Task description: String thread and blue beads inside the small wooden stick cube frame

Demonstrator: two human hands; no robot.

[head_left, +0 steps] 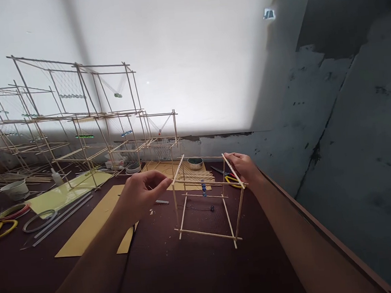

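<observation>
A stick frame [207,234] is standing on the counter [178,274], with a bowl [195,163] sitting behind it, a flat sheet [84,236] lying to its left, and stacked frames [81,115] rising farther left.

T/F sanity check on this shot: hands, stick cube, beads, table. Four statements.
1. The right hand grips a top rail of the cube frame of thin wooden sticks. True.
2. The cube frame stands on the flat yellow card sheet. False: it stands on the dark brown table, right of the sheet.
3. Small blue beads hang inside the frame. True.
4. The left hand lies flat on the table. False: it is raised, fingers pinched beside the frame's top left corner.
</observation>
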